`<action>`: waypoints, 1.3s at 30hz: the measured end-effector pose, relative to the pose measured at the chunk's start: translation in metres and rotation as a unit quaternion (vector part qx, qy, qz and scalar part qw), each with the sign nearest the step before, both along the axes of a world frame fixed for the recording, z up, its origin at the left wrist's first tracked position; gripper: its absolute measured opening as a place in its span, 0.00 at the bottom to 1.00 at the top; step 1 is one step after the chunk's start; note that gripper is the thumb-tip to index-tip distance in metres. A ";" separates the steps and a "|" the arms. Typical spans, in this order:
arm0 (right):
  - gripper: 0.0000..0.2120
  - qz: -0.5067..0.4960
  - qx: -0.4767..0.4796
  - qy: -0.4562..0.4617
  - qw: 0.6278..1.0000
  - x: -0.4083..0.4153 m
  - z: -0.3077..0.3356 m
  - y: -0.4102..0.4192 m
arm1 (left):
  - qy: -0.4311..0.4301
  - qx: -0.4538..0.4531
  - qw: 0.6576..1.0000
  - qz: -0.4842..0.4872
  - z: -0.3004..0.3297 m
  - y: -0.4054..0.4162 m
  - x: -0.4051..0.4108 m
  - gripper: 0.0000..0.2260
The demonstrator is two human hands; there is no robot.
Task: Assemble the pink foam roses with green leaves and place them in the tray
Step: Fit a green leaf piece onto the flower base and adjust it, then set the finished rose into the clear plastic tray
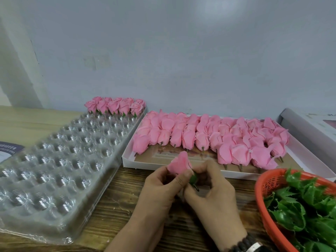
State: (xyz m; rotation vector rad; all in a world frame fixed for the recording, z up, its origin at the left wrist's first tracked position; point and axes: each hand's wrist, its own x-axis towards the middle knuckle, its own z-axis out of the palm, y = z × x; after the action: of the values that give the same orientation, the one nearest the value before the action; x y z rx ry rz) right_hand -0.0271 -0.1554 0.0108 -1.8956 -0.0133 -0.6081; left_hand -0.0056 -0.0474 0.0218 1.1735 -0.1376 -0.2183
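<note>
My left hand (160,186) grips a pink foam rose (179,163) just above the wooden table. At the rose's base my right hand (214,190) pinches a green leaf piece (193,180). A clear plastic tray (60,160) with many round cups lies to the left, and its far row holds several finished roses (115,106) with green leaves. A white cardboard box (127,158) behind my hands is full of bare pink roses (209,137) on short stems.
An orange mesh basket (263,199) heaped with green leaf pieces (309,202) sits at the right front. A white box lid (309,128) leans at the far right. A pale wall closes off the back of the table.
</note>
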 end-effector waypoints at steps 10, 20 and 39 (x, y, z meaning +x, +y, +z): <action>0.13 0.019 -0.059 -0.007 0.998 0.002 -0.007 0.002 | -0.034 0.053 0.998 0.032 0.001 0.010 0.006 0.15; 0.15 0.057 -0.100 -0.009 0.993 -0.001 -0.010 -0.001 | -0.048 0.106 0.991 0.062 0.001 0.012 0.005 0.04; 0.21 0.047 -0.080 0.122 0.988 0.001 -0.020 0.000 | -0.183 0.316 0.867 0.340 0.090 0.138 0.176 0.08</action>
State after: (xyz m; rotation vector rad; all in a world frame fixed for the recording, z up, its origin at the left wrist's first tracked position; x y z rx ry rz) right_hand -0.0263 -0.1552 -0.0088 -2.1026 0.0065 -0.3164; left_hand 0.1705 0.0906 0.1120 1.8352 0.0307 0.6407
